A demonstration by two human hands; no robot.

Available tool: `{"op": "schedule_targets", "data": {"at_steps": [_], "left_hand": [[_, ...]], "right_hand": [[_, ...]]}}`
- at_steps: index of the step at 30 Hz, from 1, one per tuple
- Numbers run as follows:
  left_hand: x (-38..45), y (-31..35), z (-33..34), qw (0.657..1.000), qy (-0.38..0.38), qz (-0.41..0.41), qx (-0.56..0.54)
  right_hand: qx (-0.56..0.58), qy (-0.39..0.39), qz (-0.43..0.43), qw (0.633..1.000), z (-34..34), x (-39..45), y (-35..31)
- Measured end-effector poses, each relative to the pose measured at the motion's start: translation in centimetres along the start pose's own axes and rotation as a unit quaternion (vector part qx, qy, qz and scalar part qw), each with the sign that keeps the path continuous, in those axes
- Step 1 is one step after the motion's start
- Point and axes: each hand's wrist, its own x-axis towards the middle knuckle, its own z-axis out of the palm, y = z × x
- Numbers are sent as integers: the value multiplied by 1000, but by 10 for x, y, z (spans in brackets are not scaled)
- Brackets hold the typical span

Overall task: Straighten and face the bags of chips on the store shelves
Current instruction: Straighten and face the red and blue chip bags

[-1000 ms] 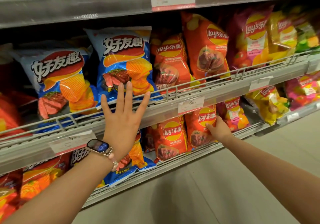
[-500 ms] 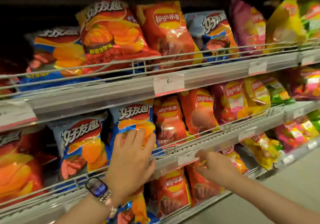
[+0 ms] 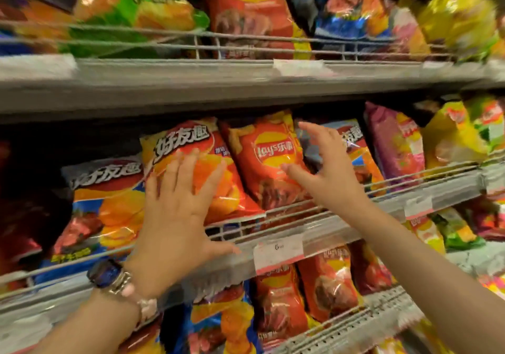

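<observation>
Three shelves of chip bags fill the view. On the middle shelf an orange-red bag with white Chinese lettering [image 3: 188,146] leans to the left. My left hand [image 3: 177,206], a watch on its wrist, lies flat on this bag with fingers spread. Right of it stands a red Lay's bag [image 3: 270,157]. My right hand [image 3: 325,168] hovers in front of the Lay's bag with fingers spread and slightly bent, holding nothing. A blue bag [image 3: 355,148] sits partly behind that hand.
A wire rail [image 3: 273,214] runs along the middle shelf's front, with a price tag [image 3: 278,249] below it. A blue-and-orange bag [image 3: 106,198] stands at the left, purple [image 3: 396,146] and yellow [image 3: 451,135] bags at the right. More bags sit on the shelves above and below.
The view has tilted up by one shelf. Both hands rose from the lower shelf to the shelf above; the left now lies on the orange-red bag, the right is in front of the Lay's bag.
</observation>
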Motion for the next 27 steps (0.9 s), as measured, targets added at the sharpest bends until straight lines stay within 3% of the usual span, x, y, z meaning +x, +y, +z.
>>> {"op": "schedule_targets", "data": {"at_steps": [7,17,23,27], "left_hand": [[8,-9,0,992,-117,-46,-14],[8,0,-7,978,-181,-93,30],[6,2,-11,976,-192,-98,28],[9,3,-9,975,-199,-93,26]], "right_hand": [[148,-174,184,956,20,37,31],[154,-155,196,956,45,26,38],[250,-196,210,925,34,29,36],[247,-180,192,933,27,33,30]]}}
